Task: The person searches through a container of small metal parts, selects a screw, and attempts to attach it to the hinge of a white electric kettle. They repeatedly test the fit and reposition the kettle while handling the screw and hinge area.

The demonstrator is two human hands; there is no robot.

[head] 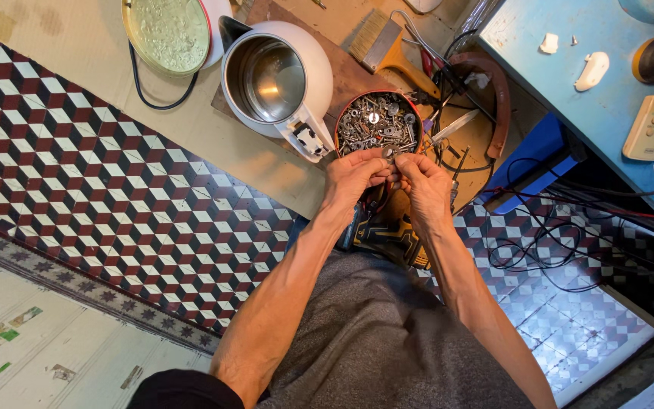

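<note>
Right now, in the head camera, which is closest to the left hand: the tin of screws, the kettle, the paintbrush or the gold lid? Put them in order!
From the left hand:
1. Tin of screws, just above the fingers.
2. Kettle, up and left.
3. Paintbrush, top, right of the kettle.
4. Gold lid, far top left.

near the middle top of the frame, just above my fingertips, sits a round tin (376,125), red-rimmed and open, full of grey screws and washers. at the lower left, three small paper stickers (10,328) lie flat on the pale floorboards: torn scraps in green, white and a bit of red, one beside the next in a loose row. i see no signs or screens.
</note>
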